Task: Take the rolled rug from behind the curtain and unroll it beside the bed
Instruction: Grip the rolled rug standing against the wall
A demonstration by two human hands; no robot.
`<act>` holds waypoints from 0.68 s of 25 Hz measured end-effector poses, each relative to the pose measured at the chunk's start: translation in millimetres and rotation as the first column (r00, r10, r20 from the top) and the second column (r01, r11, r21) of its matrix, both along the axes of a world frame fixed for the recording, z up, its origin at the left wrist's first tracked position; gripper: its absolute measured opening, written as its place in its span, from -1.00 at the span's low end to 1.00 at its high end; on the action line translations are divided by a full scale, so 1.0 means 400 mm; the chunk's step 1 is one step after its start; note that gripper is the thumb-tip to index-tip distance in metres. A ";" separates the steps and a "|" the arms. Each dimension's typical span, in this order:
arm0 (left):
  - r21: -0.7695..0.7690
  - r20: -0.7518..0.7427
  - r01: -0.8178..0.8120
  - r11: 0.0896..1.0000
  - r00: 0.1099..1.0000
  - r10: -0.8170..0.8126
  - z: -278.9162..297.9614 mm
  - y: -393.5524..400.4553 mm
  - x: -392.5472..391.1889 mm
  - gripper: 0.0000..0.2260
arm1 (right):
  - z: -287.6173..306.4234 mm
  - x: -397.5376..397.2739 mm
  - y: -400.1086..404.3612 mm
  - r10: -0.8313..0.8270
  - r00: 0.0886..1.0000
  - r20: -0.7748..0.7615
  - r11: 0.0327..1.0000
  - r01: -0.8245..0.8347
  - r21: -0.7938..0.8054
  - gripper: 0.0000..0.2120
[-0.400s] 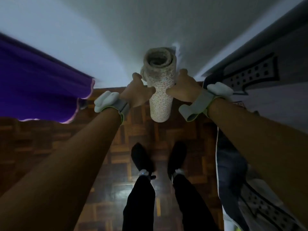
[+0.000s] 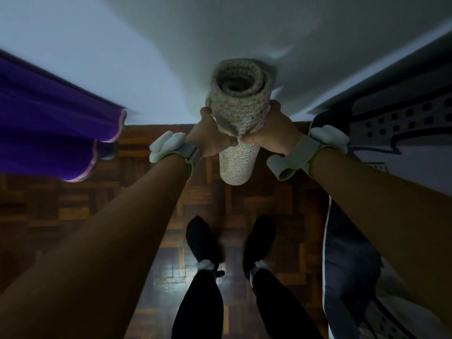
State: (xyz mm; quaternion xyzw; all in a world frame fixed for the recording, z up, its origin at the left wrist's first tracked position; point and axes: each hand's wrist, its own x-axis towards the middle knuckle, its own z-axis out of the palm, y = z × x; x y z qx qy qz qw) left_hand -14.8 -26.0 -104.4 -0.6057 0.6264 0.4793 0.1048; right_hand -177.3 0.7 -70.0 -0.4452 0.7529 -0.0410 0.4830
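The rolled rug (image 2: 241,106), pale and speckled, stands upright in front of me, its spiral top end facing the camera and its lower end above the parquet floor. My left hand (image 2: 211,138) grips its left side and my right hand (image 2: 271,133) grips its right side, fingers meeting at the front. The purple curtain (image 2: 53,133) with a pink hem hangs at the left, well apart from the rug. The bed (image 2: 401,133), under a grey and black patterned cover, runs along the right edge.
A white wall (image 2: 220,40) rises just behind the rug. Dark parquet floor (image 2: 269,199) lies between the curtain and the bed. My two feet (image 2: 230,241) in dark shoes stand on it below the rug.
The rug has come up and closer to the camera, and both hands have shifted slightly lower on the roll and closer together.
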 end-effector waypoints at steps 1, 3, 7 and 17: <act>-0.007 -0.029 0.001 1.000 1.000 -0.001 -0.021 -0.001 -0.008 -0.10 | -0.018 -0.003 -0.002 0.014 1.000 0.012 1.000 -0.014 -0.018 -0.07; 0.010 -0.092 -0.096 0.995 0.991 0.096 -0.042 0.006 -0.014 0.04 | -0.034 -0.004 -0.003 0.049 0.998 0.025 0.998 -0.048 -0.045 -0.05; -0.046 -0.133 -0.197 0.979 0.973 0.190 -0.082 0.043 -0.024 0.14 | -0.067 -0.025 0.005 0.080 0.989 0.124 0.992 -0.068 -0.102 -0.11; 0.039 -0.245 -0.205 0.978 0.947 0.208 -0.049 0.116 -0.006 -0.40 | -0.053 -0.066 0.070 0.202 0.948 0.247 0.975 -0.169 -0.148 0.02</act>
